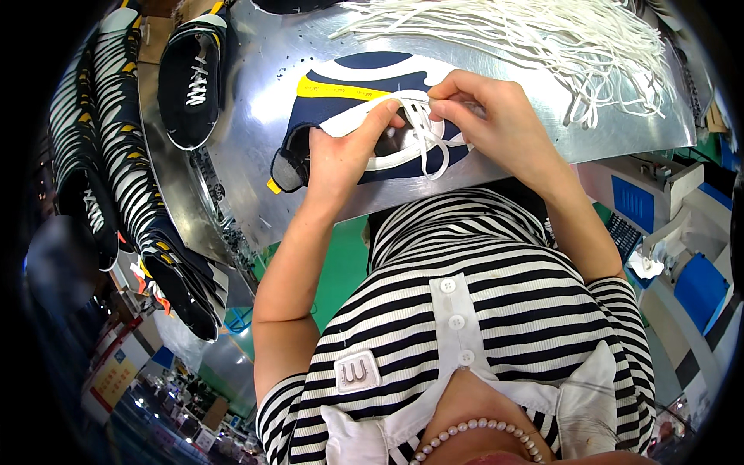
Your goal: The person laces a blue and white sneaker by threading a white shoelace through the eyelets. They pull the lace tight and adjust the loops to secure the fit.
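A navy, white and yellow shoe upper [329, 107] lies on its side on the metal table, its heel opening toward the left. My left hand [339, 159] reaches into that opening and grips the upper, with the thumb pressed near the lacing. A white shoelace [438, 155] runs through the eyelet area and hangs in loose loops over the upper. At the eyelet edge, my right hand [500, 116] is closed in a pinch on the lace. Its fingertips partly hide the eyelets there.
The metal table [260, 155] carries a large bundle of white laces [527, 39] at the far right. A laced dark upper [190, 93] lies at the left. Long stacks of uppers [128, 139] stand beyond the table's left edge. Office desks and blue panels [633, 203] are at right.
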Action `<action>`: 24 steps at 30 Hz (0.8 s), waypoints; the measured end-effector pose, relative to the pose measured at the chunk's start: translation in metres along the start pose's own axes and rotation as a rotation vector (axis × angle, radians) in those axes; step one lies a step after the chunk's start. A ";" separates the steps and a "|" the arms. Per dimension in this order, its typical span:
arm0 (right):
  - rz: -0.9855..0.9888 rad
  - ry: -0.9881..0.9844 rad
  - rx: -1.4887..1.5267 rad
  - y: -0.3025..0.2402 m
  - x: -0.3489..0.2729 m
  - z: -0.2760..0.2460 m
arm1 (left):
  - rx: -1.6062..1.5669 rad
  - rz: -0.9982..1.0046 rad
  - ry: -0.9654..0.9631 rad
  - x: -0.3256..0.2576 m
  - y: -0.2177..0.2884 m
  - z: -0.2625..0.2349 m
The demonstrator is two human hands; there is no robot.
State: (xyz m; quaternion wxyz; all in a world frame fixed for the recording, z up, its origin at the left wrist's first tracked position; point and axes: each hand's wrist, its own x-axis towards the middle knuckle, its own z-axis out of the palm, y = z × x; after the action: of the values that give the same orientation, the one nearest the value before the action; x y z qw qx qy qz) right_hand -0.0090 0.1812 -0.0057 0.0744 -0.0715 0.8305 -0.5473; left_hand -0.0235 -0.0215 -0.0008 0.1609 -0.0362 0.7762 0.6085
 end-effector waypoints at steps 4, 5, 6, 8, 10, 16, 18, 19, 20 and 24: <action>-0.004 -0.037 -0.039 -0.001 0.005 0.000 | 0.010 0.031 -0.011 -0.003 -0.001 -0.002; -0.001 -0.046 -0.043 -0.001 0.006 0.000 | 0.018 0.035 -0.016 -0.004 -0.001 -0.003; 0.003 -0.056 -0.046 -0.002 0.007 -0.001 | -0.015 0.001 -0.024 -0.004 -0.001 -0.005; -0.009 -0.058 -0.055 -0.001 0.010 0.000 | -0.080 -0.066 -0.041 -0.005 -0.001 -0.008; -0.032 -0.043 -0.064 0.001 0.011 0.005 | -0.104 -0.033 -0.018 -0.008 0.001 -0.002; -0.177 -0.002 -0.281 -0.006 0.013 0.019 | -0.004 0.182 0.055 -0.015 -0.008 0.006; -0.144 -0.037 -0.188 -0.002 0.014 0.016 | -0.131 -0.009 0.021 -0.013 -0.001 -0.001; -0.077 -0.084 -0.125 -0.003 0.015 0.009 | -0.144 -0.007 -0.151 -0.008 -0.007 -0.018; -0.010 -0.132 -0.061 -0.002 0.016 0.006 | -0.111 0.033 -0.092 -0.010 -0.009 -0.013; -0.004 -0.144 0.033 0.007 0.025 0.021 | -0.063 0.200 0.069 -0.016 -0.006 0.025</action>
State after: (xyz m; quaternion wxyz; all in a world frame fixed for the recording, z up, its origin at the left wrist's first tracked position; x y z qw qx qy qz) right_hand -0.0295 0.1605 -0.0218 0.1339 -0.1110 0.8138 -0.5545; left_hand -0.0021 -0.0017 -0.0069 0.0712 0.0156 0.7616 0.6439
